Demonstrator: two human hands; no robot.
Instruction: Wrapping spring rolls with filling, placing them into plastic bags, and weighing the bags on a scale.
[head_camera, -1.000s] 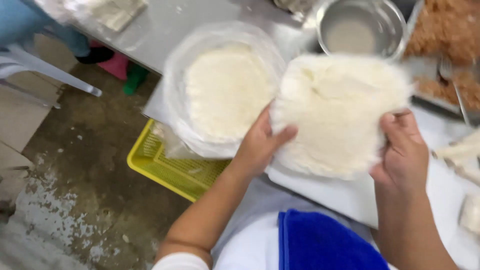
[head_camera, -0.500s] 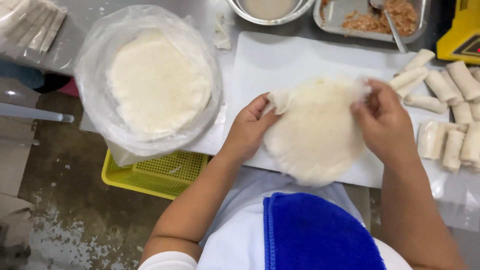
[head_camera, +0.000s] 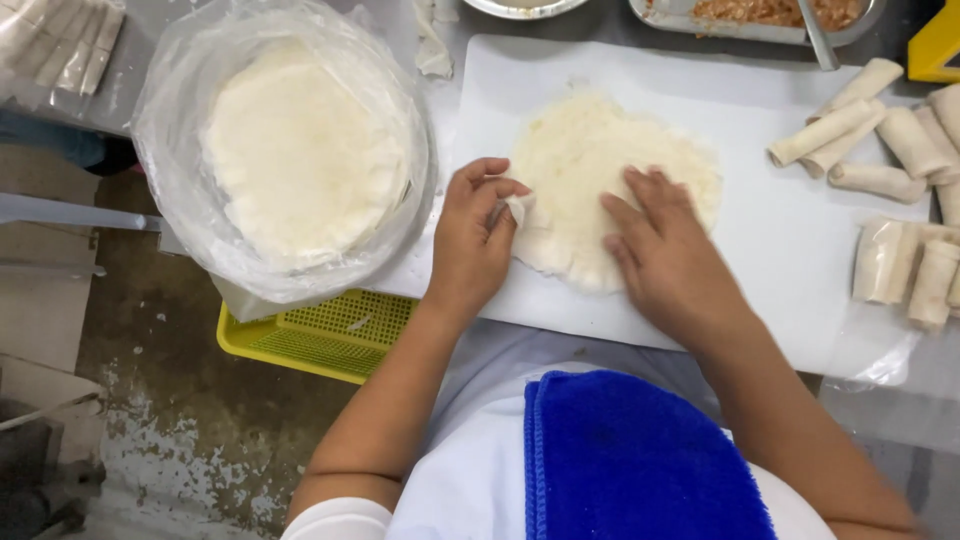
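Head view shows my right hand pressed flat, fingers spread, on the round wrapper lying on the white board, while my left hand pinches its edge. I judge that thin sheet may tear if the pinch pulls against the pinned part.

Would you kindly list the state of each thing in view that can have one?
Round wrapper: flat on the white board, left edge pinched up.
Left hand: pinching the wrapper's edge.
Right hand: pressed flat on the wrapper.
Wrapper stack: in an open plastic bag.
Rolls: rolled shut.
Blue towel: draped on the lap.
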